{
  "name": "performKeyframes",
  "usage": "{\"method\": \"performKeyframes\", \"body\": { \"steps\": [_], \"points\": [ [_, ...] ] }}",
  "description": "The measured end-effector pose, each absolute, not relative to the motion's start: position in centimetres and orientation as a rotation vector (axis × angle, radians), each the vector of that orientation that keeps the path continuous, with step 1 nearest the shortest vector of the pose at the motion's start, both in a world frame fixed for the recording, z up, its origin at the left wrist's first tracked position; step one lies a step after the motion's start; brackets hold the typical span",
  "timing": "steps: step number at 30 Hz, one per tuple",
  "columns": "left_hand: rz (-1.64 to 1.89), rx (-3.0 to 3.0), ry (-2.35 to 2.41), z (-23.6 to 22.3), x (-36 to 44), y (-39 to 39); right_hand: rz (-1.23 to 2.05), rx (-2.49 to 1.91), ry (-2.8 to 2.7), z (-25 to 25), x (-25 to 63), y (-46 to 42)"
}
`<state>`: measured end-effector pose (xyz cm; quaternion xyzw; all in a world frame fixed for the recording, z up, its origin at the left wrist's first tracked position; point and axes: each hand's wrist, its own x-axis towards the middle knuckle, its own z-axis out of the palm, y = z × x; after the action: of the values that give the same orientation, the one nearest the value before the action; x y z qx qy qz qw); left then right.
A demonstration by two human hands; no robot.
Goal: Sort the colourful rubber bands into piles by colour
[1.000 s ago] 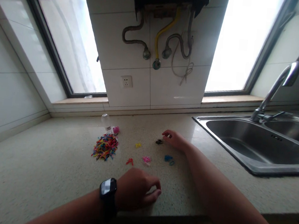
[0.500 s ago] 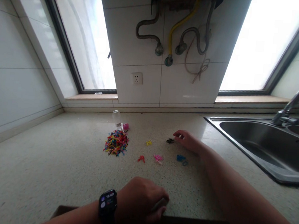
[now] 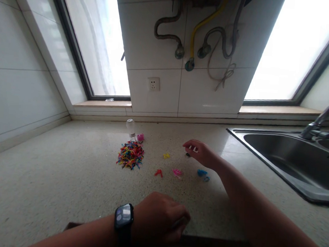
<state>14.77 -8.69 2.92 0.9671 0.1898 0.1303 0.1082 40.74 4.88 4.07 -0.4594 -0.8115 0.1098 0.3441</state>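
My right hand [image 3: 200, 153] hovers over a small heap of black rubber bands [image 3: 188, 154], partly covering it. Its fingers are bent, with gaps between them and nothing visible in them. At the counter's front edge, my left hand [image 3: 163, 217] is loosely curled, a watch [image 3: 124, 216] on its wrist; nothing shows in its fingers. Between the hands lie little groups of blue rubber bands [image 3: 202, 173], pink rubber bands [image 3: 177, 172], red rubber bands [image 3: 158, 172] and yellow rubber bands [image 3: 166, 155]. A large mixed pile of rubber bands [image 3: 131, 155] is to the left.
Behind the mixed pile stands a clear bottle [image 3: 130, 126], a pink cap-like piece [image 3: 140, 137] beside it. A steel sink [image 3: 277, 156] with a faucet [image 3: 310, 128] is on the right. The speckled counter [image 3: 47, 174] ends at a tiled wall with a socket [image 3: 153, 84].
My right hand has shifted slightly left, now covering more of the black rubber bands. My left hand stays curled near the counter edge. The whole view has tilted slightly.
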Motion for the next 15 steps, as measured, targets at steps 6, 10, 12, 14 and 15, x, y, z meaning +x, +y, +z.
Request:
{"method": "performKeyframes", "body": {
  "steps": [6,10,12,14,15],
  "points": [
    [0.364,2.85,0.555,3.1,14.7,-8.7,0.239,-1.009,-2.327,6.1,34.8,3.6],
    [0.341,2.854,0.59,3.3,14.7,-8.8,0.194,-0.992,-2.52,6.6,31.6,3.9],
    [0.322,2.856,0.601,3.4,14.7,-8.9,0.199,-1.018,-2.561,6.8,30.3,4.4],
    [0.314,2.864,0.606,3.5,14.7,-9.0,0.203,-1.06,-2.569,7.0,29.2,4.9],
    [0.313,2.871,0.607,3.5,14.7,-9.0,0.194,-1.086,-2.569,7.1,28.6,5.2]
  ]
}}
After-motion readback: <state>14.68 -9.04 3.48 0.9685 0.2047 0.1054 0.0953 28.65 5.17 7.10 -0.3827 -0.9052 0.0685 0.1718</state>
